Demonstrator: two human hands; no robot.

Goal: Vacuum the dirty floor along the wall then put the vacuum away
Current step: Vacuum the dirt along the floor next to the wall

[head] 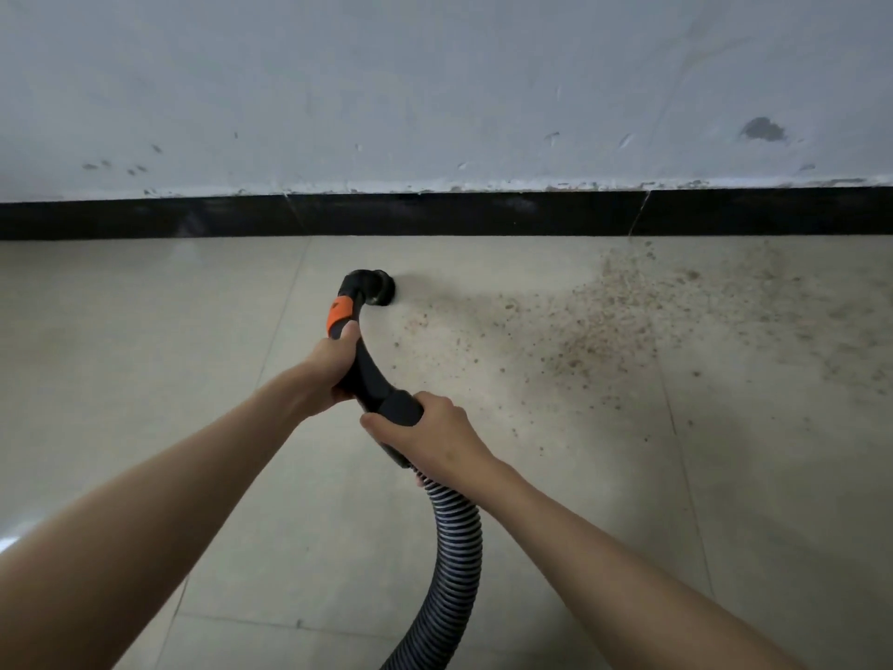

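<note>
A black vacuum nozzle [379, 288] pointed at the tiled floor [203, 302] close to the dark skirting [435, 215] at the foot of a scuffed grey wall [435, 89], its mouth turned toward a spread of brown grit [623, 311] that lay to its right along the wall. The left hand [333, 365] gripped the curved black handle [367, 374] just below its orange band [340, 314], fingers wrapped round it; the right hand [425, 427] held the thicker cuff where the ribbed hose [456, 534] joined, fingers curled over the top. The hose trailed down out of view, and the vacuum's body could not be seen. Most of the debris remained well right of the nozzle, so a hurried pass risked pushing grains aside rather than lifting them, and specks nearest the skirting could be missed. The hose, looping near the person's feet, looked liable to snag or drag back through the swept tiles.
</note>
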